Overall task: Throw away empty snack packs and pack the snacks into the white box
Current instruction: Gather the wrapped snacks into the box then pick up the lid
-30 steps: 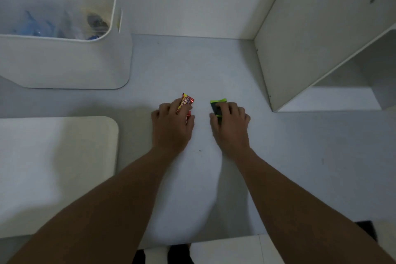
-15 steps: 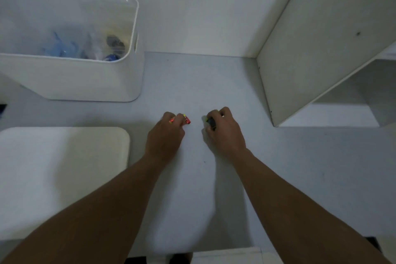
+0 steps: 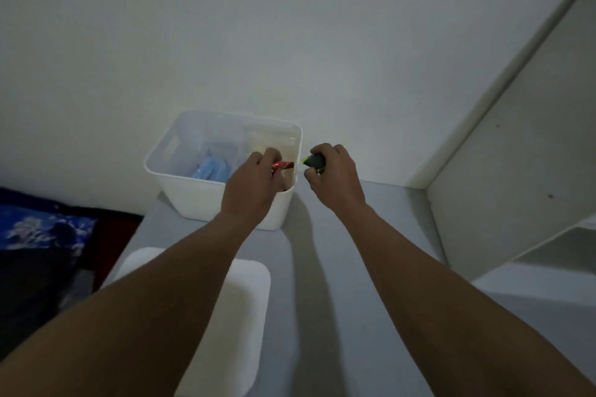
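Note:
The white box (image 3: pixel 206 200) stands on the grey surface against the wall, with blue packs (image 3: pixel 211 168) and clear wrappers inside. My left hand (image 3: pixel 254 185) is over the box's right rim, shut on a red snack pack (image 3: pixel 283 166) whose end pokes out to the right. My right hand (image 3: pixel 332 174) hovers just right of the box, shut on a black and green snack pack (image 3: pixel 313 160). Both packs are mostly hidden by my fingers.
A white lid (image 3: pixel 238 306) lies flat on the grey surface (image 3: pixel 361 284) below my left arm. A white cabinet panel (image 3: pixel 516 177) with an open shelf rises at the right. Dark blue fabric (image 3: pixel 42 235) lies off the surface's left edge.
Both hands lifted their packs off the grey surface and moved up to the white box. The camera tilted up, so the box now sits mid-frame.

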{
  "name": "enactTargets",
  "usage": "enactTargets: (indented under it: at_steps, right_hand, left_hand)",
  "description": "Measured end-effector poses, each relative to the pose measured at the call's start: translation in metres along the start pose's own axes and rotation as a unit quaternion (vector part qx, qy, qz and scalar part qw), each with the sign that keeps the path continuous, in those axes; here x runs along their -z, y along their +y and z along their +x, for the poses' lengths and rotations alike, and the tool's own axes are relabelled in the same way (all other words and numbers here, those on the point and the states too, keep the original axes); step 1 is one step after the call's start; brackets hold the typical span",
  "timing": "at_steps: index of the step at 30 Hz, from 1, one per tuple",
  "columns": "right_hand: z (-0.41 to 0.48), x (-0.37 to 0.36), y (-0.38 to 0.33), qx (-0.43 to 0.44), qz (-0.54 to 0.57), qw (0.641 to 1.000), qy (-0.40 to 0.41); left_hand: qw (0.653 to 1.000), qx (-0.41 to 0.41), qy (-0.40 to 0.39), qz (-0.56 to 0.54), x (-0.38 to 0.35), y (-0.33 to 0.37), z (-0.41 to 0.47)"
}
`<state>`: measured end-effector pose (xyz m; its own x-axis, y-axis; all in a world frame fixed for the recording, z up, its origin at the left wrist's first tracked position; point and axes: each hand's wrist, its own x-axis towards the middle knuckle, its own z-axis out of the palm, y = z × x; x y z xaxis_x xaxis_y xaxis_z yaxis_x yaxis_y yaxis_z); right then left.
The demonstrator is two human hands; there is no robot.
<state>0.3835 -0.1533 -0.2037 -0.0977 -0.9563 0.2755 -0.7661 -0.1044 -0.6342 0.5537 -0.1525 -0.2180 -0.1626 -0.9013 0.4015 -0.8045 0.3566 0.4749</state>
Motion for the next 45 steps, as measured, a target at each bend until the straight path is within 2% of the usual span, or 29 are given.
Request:
enactTargets:
  at_steps: [4, 10, 12, 15, 17, 20, 23, 29, 32, 37, 40, 45]
  right_hand:
    - [0.033, -0.027, -0.040, -0.008, 0.025, 1.000, -0.003]
    - [0.056, -0.084, -0.053, -0.030, 0.023, 0.998, -0.042]
    - [0.056, -0.094, -0.049, -0.035, 0.008, 0.998, -0.056]
    - [0.053, -0.091, -0.039, -0.039, -0.014, 0.999, -0.036]
    - [0.051, -0.082, -0.031, -0.031, -0.076, 0.996, -0.039]
    - [0.044, -0.068, -0.019, -0.032, -0.201, 0.974, -0.097]
    - [0.037, -0.059, -0.017, -0.053, -0.184, 0.968, -0.162]
    - [0.032, -0.054, -0.021, -0.076, -0.138, 0.968, -0.195]
    - [0.033, -0.050, -0.020, -0.083, -0.127, 0.971, -0.185]
    - [0.026, -0.032, -0.030, -0.083, -0.131, 0.972, -0.175]
    - [0.015, -0.024, -0.039, -0.052, -0.152, 0.972, -0.170]
    - [-0.020, -0.030, -0.063, -0.040, -0.161, 0.975, -0.151]
  left_hand:
    - [0.999, 0.036, 0.031, 0.011, 0.037, -0.031, 0.033]
    - [0.998, 0.063, 0.013, -0.017, 0.046, -0.077, 0.060]
    - [0.998, 0.062, 0.005, -0.031, 0.042, -0.090, 0.064]
    - [0.997, 0.055, -0.013, -0.053, 0.035, -0.099, 0.071]
    - [0.996, 0.051, -0.027, -0.071, 0.031, -0.097, 0.077]
    - [0.994, 0.032, -0.047, -0.089, 0.022, -0.086, 0.084]
    - [0.993, 0.017, -0.071, -0.089, 0.009, -0.074, 0.088]
    - [0.991, 0.012, -0.128, -0.029, -0.013, -0.058, 0.079]
    - [0.988, 0.013, -0.151, 0.017, -0.012, -0.058, 0.070]
    - [0.988, 0.016, -0.146, 0.046, 0.010, -0.059, 0.050]
    - [0.988, 0.028, -0.139, 0.065, 0.034, -0.061, 0.030]
    - [0.986, 0.070, -0.118, 0.094, 0.081, -0.075, -0.025]
